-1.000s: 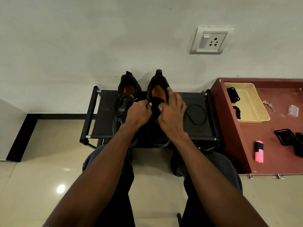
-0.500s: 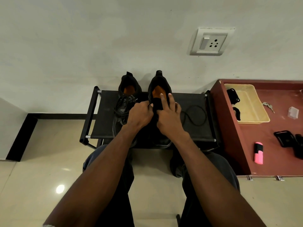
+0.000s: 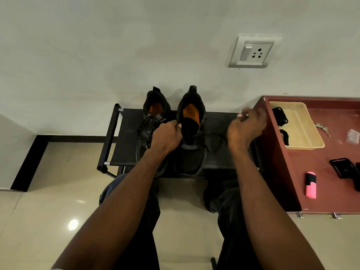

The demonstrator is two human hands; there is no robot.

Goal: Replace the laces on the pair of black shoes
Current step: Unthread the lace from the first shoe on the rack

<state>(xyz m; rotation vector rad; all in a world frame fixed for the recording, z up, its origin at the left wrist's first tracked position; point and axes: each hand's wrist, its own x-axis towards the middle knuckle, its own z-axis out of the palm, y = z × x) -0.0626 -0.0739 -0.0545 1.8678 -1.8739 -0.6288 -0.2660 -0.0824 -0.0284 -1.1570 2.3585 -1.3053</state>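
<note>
Two black shoes with orange insoles stand side by side on a black rack [image 3: 126,145], toes toward me. The left shoe [image 3: 155,106] still carries tangled black laces. My left hand [image 3: 165,137] grips the left rim of the right shoe [image 3: 191,156] near its tongue. Over the rack's right end, my right hand [image 3: 246,127] is blurred, its fingers curled into a pinch. A loose black lace [image 3: 217,136] runs from the right shoe's eyelets across the rack toward that hand.
A maroon cabinet top [image 3: 331,191] stands right of the rack with a beige tray [image 3: 303,133], black laces [image 3: 280,117] at the tray's left edge, keys [image 3: 323,128], a pink highlighter [image 3: 311,185] and a black case [image 3: 342,168]. A wall socket [image 3: 253,52] sits above. My knees are below the rack.
My right hand left the right shoe's opening and swung right to the rack's end beside the cabinet. My left hand stayed on the shoe.
</note>
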